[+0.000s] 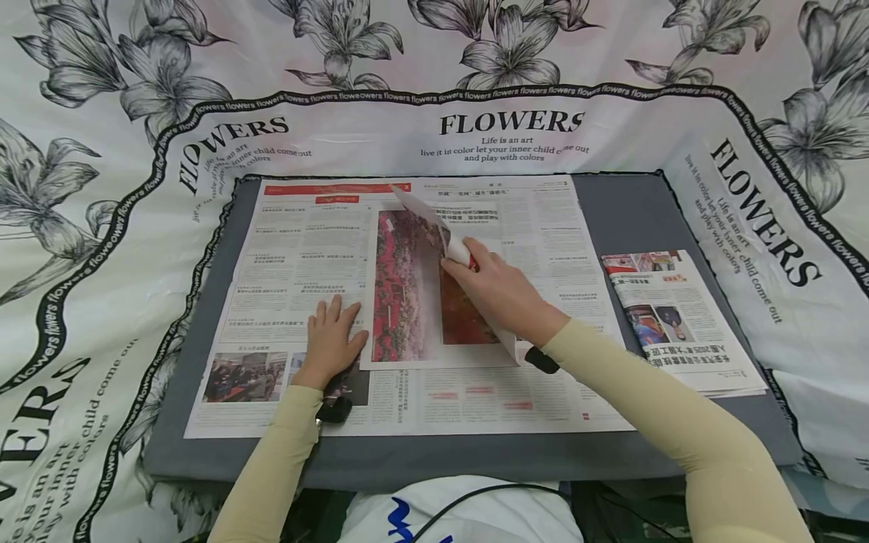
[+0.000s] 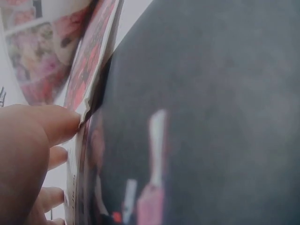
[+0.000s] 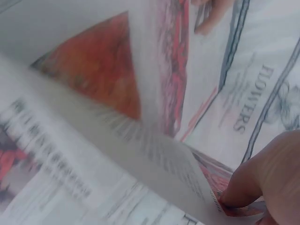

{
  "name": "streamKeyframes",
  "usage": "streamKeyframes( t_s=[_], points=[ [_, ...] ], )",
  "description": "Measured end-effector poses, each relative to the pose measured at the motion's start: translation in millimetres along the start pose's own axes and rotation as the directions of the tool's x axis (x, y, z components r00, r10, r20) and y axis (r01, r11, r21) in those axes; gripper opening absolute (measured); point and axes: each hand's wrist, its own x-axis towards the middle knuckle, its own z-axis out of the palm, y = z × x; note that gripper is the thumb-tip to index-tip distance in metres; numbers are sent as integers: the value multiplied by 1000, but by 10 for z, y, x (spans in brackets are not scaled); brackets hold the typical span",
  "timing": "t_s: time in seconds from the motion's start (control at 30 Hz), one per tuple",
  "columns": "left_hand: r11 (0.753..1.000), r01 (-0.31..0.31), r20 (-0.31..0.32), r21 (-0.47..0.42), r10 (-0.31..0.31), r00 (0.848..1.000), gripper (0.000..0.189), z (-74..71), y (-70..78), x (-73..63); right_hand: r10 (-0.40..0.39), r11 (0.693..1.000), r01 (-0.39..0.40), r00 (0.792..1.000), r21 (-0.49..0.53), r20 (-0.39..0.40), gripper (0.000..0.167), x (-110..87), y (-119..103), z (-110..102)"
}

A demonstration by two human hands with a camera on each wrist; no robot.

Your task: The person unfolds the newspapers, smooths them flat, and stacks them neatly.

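Observation:
A large newspaper (image 1: 271, 279) lies unfolded, with a smaller folded newspaper (image 1: 433, 354) showing a pink flower photo on top of it. My right hand (image 1: 505, 290) pinches the right side of the upper paper's page (image 3: 154, 154), which is raised and curls over to the left. In the right wrist view, the thumb of this hand (image 3: 276, 183) presses on the page near its corner. My left hand (image 1: 330, 339) lies with fingers spread on the large sheet, its thumb at the left edge of the folded paper. The left wrist view shows that thumb (image 2: 56, 123) up close.
All this lies on a dark grey board (image 1: 475, 458). Another folded newspaper (image 1: 679, 324) sits at the right. A white cloth (image 1: 366, 139) printed with flowers and "FLOWERS" lettering surrounds the board.

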Motion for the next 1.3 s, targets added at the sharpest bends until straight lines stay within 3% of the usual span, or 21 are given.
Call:
streamKeyframes(
  t_s=[0.4, 0.6, 0.73, 0.97, 1.2, 1.3],
  points=[
    [1000, 8, 12, 20, -8, 1000, 62, 5, -30, 8, 154, 988, -155, 984, 0, -88, 59, -526, 417, -306],
    [1000, 9, 20, 3, -9, 1000, 62, -7, -38, 4, 231, 973, -229, 958, 35, -167, 60, -796, 565, -310],
    [1000, 12, 20, -3, -12, 1000, 62, -5, -39, 0, 367, 930, -354, 904, 95, -221, 65, -966, 632, -321],
    [1000, 0, 0, -10, 0, 1000, 62, 16, -51, 11, 599, 798, -558, 776, 228, -198, 83, -1245, 773, -344],
    [1000, -3, 9, -11, 3, 1000, 63, 25, -56, 23, 719, 690, -672, 680, 270, -144, 93, -1563, 952, -319],
    [1000, -1, 7, -14, 1, 1000, 63, 23, -53, 20, 768, 633, -718, 630, 290, -118, 93, -1692, 1025, -265]
  ],
)
